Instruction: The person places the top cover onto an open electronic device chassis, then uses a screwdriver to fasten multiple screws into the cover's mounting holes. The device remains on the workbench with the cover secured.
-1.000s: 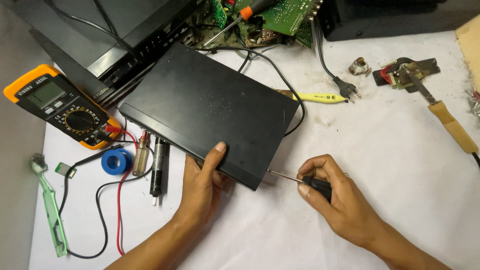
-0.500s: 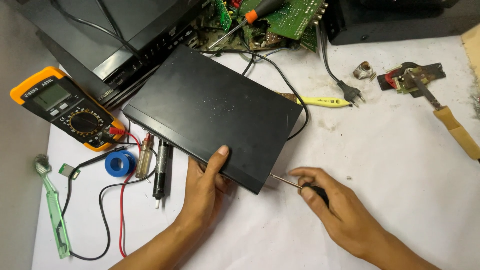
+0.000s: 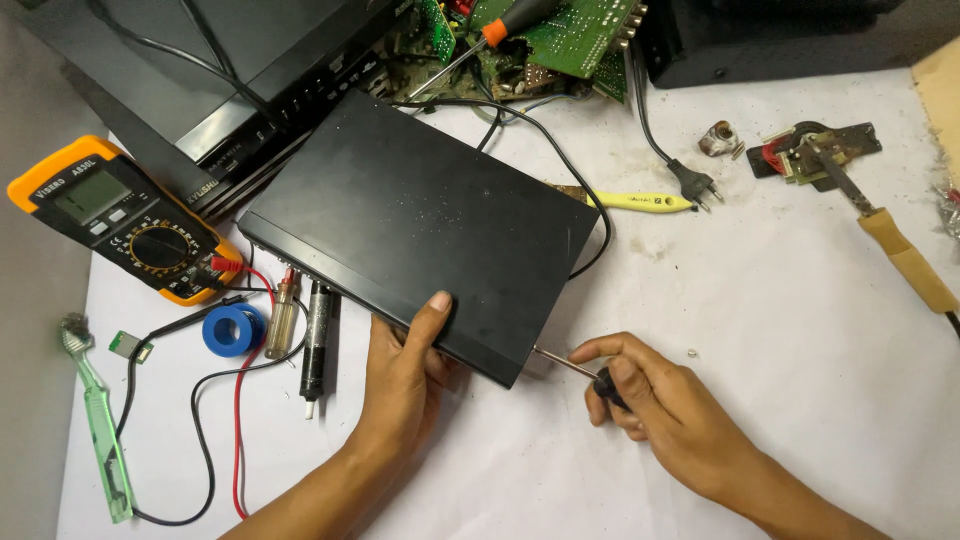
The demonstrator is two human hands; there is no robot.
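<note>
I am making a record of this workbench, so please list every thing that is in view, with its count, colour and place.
flat box: 1, black, centre of table
screwdriver: 1, black handle, at box's right side
multimeter: 1, orange and dark, left
test leads: 2, red and black, lower left
tape roll: 1, blue, left of box
toothbrush: 1, green, far left
circuit board: 1, green, top
plug: 1, black, right of box
soldering iron: 1, tan handle, far right
table: 1, white
left hand: grips box's near edge
right hand: holds screwdriver
</note>
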